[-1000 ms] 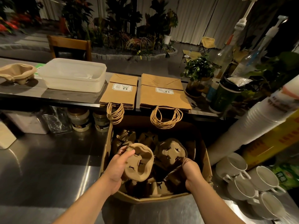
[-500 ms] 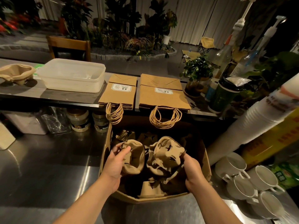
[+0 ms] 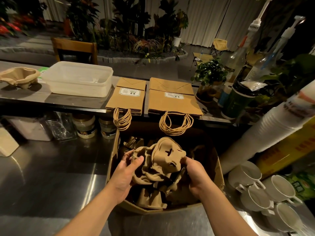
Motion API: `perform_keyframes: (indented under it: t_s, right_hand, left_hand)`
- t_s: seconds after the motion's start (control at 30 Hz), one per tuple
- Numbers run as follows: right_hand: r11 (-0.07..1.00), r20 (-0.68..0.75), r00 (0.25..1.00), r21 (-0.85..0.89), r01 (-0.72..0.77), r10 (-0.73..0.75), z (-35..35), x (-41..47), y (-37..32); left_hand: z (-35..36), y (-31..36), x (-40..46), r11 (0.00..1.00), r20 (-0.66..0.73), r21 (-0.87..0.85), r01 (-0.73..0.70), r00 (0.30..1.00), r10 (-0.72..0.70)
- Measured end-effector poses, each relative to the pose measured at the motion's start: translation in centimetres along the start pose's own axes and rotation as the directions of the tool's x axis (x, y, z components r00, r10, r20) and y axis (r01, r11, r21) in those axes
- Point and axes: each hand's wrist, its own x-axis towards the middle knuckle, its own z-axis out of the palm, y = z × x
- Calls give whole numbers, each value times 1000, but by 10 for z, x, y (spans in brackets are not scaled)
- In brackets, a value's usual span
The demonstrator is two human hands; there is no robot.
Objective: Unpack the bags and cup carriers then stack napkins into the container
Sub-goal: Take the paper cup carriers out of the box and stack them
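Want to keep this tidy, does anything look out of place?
One cup carrier sits alone at the shelf's far left, apart from those in the box. The bags lie flat and neat.

A steel counter [image 3: 51, 176] carries an open cardboard box [image 3: 219, 174], white mugs [image 3: 255, 198] at its right, and jars [image 3: 85, 126] at the back. On the raised ledge [image 3: 25, 97] behind lie a clear plastic container [image 3: 76, 79], two stacks of paper bags [image 3: 172, 101] and a pulp cup carrier [image 3: 18, 77].
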Motion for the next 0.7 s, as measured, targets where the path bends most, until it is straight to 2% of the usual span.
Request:
perform_keyframes:
  t_s: [0.37, 0.7]
  right_hand:
    - [979, 98, 994, -193, 69, -50, 10, -2, -19]
    - [996, 78, 996, 80, 27, -33, 7, -5, -9]
  left_hand:
    - [-5, -1, -2, 998, 105, 47, -52, 993, 47]
    - [-8, -5, 4, 999, 46, 5, -48, 998, 47]
